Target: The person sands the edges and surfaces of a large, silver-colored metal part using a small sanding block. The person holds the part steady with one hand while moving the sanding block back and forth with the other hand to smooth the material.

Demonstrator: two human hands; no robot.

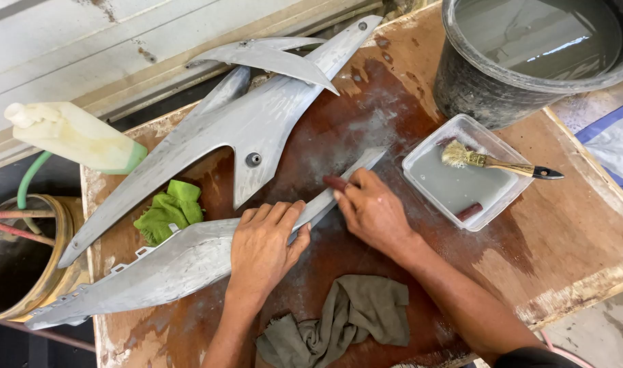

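my left hand (262, 238) lies flat, fingers spread, pressing the long grey panel (188, 262) at the near side of the wet wooden board (570, 232). my right hand (373, 211) pinches a small dark red piece (336, 182) on the panel's thin tip. i think the wet panel could slip, or the tip could bend if i push hard. the water tray (420, 160) with a brush (492, 162) sits close on the right; my arm could bump it. a grey bucket (475, 88) stands far right.

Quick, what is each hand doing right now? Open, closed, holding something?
Left hand: open, pressed flat on the long grey panel.
Right hand: closed on a small dark red piece, held against the panel's narrow end.
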